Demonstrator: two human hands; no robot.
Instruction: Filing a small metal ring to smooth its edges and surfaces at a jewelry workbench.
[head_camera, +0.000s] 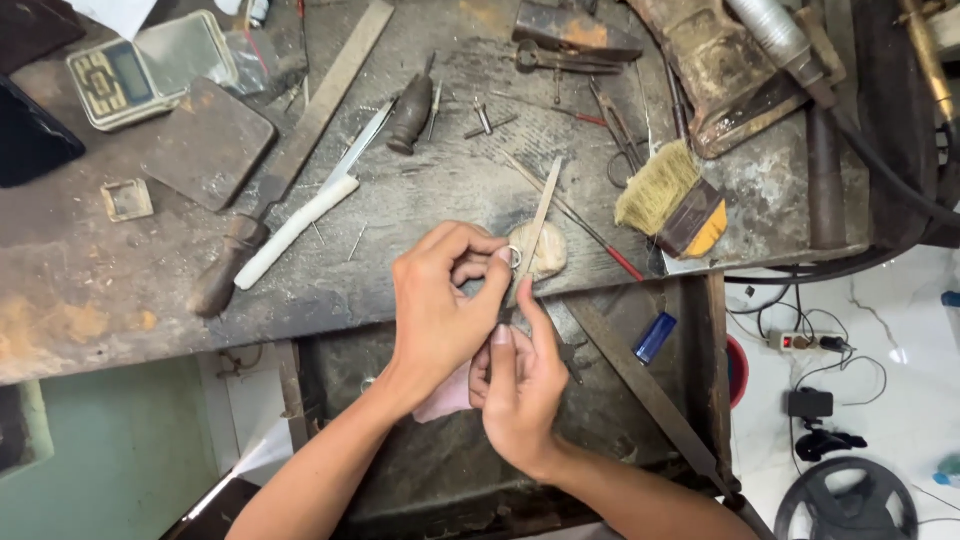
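Note:
My left hand pinches a small silver ring between thumb and fingertips, pressed against a worn wooden peg at the bench's front edge. My right hand grips the lower end of a thin flat metal file, which slants up and away across the ring. Both hands meet just below the bench edge, above an open dark drawer.
The worn workbench holds a small digital scale, a dark flat plate, large files, a white-handled tool, pliers, a bristle brush and a rusty vise. A blue lighter lies in the drawer. Cables and a power strip lie on the floor at right.

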